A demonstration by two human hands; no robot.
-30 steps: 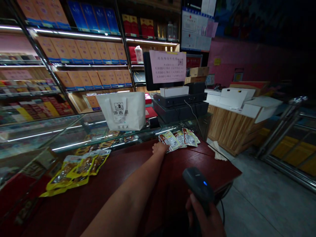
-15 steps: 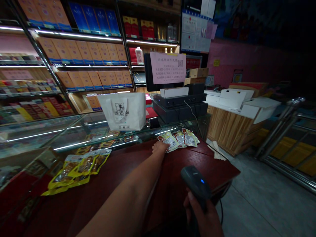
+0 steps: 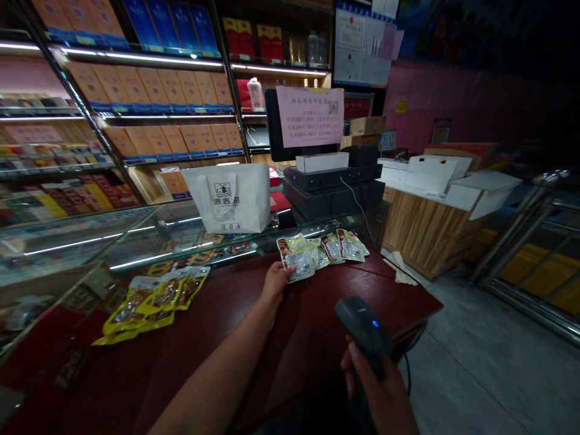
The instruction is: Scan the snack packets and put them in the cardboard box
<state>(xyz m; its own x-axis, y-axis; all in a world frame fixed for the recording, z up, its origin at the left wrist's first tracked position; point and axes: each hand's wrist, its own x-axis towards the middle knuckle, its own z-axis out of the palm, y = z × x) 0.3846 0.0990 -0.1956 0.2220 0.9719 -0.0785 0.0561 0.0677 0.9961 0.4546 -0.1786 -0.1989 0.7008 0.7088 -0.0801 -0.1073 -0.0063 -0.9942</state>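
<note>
My left hand (image 3: 277, 281) pinches the lower left edge of a snack packet (image 3: 296, 258), a flat pouch with a pale green and brown front and a clear silvery patch. Beside it on the dark red table (image 3: 317, 320), several similar packets (image 3: 347, 246) lie overlapping. In my right hand (image 3: 374, 377) is a dark handheld barcode scanner (image 3: 362, 326), its blue light lit and its head tilted toward the packets. Further left, several yellow-edged food packets (image 3: 154, 299) lie in an overlapping pile, apart from both hands.
A white paper bag (image 3: 231, 202) stands on the glass display counter (image 3: 149, 235). Behind the packets is a dark cash register (image 3: 333, 190) with a monitor carrying a pink notice (image 3: 312, 118). A beige cloth (image 3: 401, 269) hangs at the table's right edge. A red box (image 3: 40, 362) sits at left.
My left hand has drawn one packet leftward, away from the others, and it now shows more fully. The scanner stays in my right hand, nearly unmoved. The view has shifted slightly.
</note>
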